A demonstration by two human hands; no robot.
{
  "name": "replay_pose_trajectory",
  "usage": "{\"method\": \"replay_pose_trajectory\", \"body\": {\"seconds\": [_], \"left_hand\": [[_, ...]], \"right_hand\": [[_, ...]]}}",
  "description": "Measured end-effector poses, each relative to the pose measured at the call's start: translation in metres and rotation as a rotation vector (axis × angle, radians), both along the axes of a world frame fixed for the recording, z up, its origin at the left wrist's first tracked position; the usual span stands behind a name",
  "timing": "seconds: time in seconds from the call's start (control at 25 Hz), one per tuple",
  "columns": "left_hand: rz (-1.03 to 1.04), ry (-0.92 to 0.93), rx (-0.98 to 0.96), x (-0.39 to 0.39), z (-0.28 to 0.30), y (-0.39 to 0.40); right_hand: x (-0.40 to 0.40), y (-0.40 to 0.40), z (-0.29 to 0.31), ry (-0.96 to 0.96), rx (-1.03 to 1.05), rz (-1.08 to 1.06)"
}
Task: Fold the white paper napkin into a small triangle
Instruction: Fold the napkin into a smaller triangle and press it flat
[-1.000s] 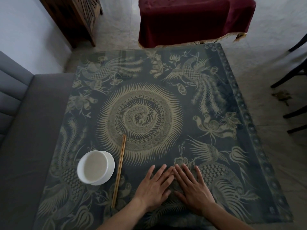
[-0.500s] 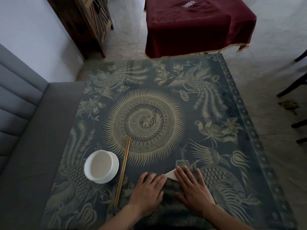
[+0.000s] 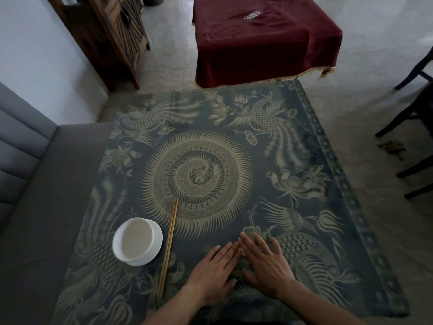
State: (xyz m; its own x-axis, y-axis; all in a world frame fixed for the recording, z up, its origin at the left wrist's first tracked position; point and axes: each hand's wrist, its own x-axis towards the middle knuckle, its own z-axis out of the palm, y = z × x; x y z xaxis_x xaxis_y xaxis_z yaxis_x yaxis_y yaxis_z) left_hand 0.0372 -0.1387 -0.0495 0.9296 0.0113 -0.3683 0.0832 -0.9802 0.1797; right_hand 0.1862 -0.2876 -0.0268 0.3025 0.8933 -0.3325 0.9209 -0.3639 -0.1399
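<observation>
Both hands are lying flat, fingers straight, on the near part of the patterned tabletop. The left hand and right hand are touching at the fingertips, each grip open and pressing down. The napkin is hidden beneath them, so none of it is showing. Left of the hands, chopsticks are lying beside a white bowl.

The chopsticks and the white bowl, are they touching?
Apart. The head view shows a strip of dark patterned table between the chopsticks and the bowl.
</observation>
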Motion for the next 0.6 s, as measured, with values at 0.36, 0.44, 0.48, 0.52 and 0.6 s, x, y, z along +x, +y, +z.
{"method": "replay_pose_trajectory", "body": {"seconds": [0.36, 0.44, 0.48, 0.52, 0.6], "left_hand": [[0.034, -0.032, -0.053, 0.000, 0.000, -0.002], [0.026, -0.041, -0.066, -0.001, 0.000, -0.001], [0.023, -0.039, -0.067, 0.000, 0.000, 0.000], [0.023, -0.036, -0.066, 0.000, 0.001, 0.000], [0.024, -0.044, -0.058, 0.001, 0.002, -0.001]], "right_hand": [[0.008, -0.003, -0.003, 0.029, 0.025, -0.177], [0.005, -0.003, -0.001, 0.015, 0.015, -0.164], [0.003, -0.004, 0.001, -0.002, 0.008, -0.144], [0.001, -0.007, 0.003, -0.020, -0.004, -0.126], [-0.002, -0.012, 0.005, -0.045, -0.021, -0.115]]}}
